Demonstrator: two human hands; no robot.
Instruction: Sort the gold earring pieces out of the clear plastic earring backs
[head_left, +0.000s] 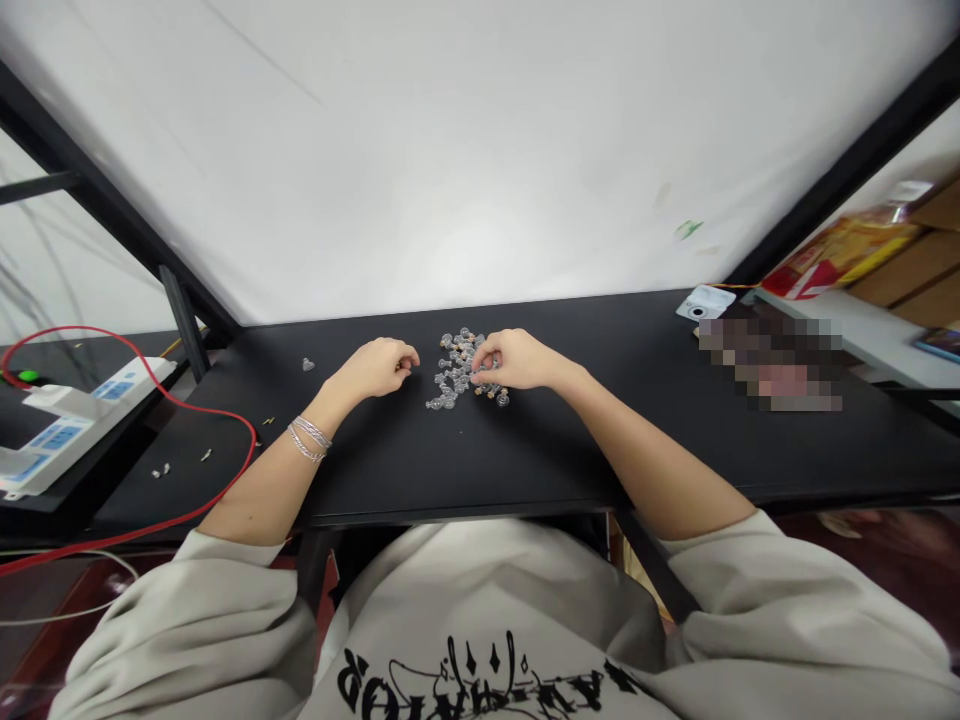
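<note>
Well, we see a loose pile of tiny clear glass bulb-shaped vials (pixel 459 368) in the middle of a matte black table (pixel 360 465), many with small tan tops; they are too small for us to tell whether anything is inside. Our right hand (pixel 519 360) reaches into the pile's right edge, its fingers (pixel 480 364) pinched together and touching the vials, though we cannot tell whether they have hold of one. Our left hand (pixel 373 368), with thin silver bangles (pixel 310 436) on the wrist, rests just beside the pile, its fingers curled nearly shut; we cannot tell if they hold anything. 1 lone glass vial (pixel 307 365) lies well apart to the left. Further left, a red cable (pixel 225 414) curves past a white power strip (pixel 67 430).
</note>
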